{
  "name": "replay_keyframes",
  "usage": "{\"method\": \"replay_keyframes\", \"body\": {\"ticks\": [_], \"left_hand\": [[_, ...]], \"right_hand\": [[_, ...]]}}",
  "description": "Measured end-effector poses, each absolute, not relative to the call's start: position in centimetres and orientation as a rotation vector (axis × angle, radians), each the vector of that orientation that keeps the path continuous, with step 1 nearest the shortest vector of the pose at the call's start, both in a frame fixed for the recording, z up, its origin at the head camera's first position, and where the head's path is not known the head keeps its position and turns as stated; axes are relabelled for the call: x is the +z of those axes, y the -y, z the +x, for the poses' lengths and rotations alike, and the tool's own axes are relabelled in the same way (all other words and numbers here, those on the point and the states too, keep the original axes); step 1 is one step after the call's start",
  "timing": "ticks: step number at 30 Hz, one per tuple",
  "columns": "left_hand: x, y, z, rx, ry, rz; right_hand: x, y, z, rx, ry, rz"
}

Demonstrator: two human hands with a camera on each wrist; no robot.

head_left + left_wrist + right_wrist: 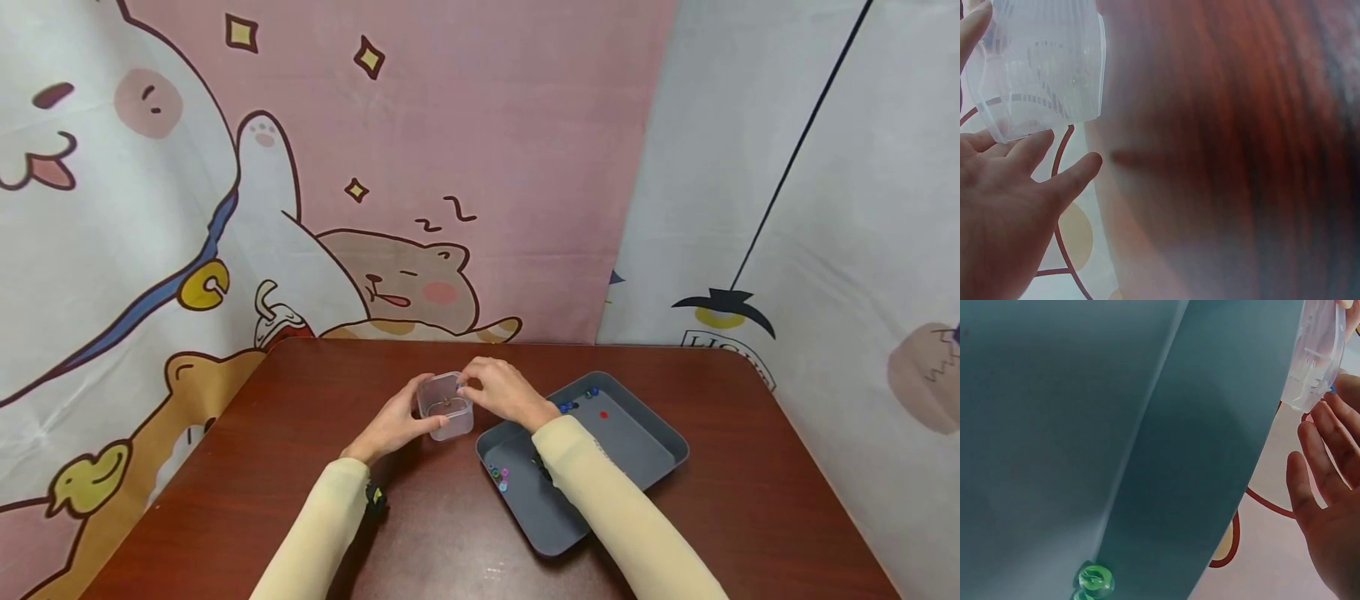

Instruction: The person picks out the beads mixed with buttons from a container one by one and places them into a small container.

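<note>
My left hand holds a small clear plastic box, thumb on the near side and fingers on the far side. The box tilts, its opening towards me, and a tiny brownish thing shows inside, too small to name. At the box's right rim, my right hand pinches a small blue piece between thumb and index finger; its other fingers are spread. Below my right forearm lies a grey tray with small round coloured pieces. One is a glassy green marble by the tray wall.
Pink, green and light blue pieces lie in the tray's left corner. Blue pieces and a red one sit towards its far side. The brown table ends at a cartoon-printed cloth. My right sleeve hides part of the tray.
</note>
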State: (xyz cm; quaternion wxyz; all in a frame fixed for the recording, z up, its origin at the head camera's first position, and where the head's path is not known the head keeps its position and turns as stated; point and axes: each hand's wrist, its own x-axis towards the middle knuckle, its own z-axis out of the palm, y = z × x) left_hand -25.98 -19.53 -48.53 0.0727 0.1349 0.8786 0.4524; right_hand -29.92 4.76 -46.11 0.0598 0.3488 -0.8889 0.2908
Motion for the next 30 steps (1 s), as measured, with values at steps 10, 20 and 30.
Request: {"method": "replay_keyframes", "body": {"ticks": [10,20,30], "left_hand": [[-48.9,19.4,-26.1,1.407,-2.611,0.421],[-48.7,19.7,-25.9,1.371,-2.648,0.393],[-48.5,19.6,-25.8,1.36,-2.645,0.395]], "right_hand": [[-44.3,-6.9,-28.8,1.064,2.731,1.02],[-40.2,-12.0,-27.4,1.204,2.645,0.865],[-39.5,-17.2,-25.8,1.113,2.721,0.845]]}}
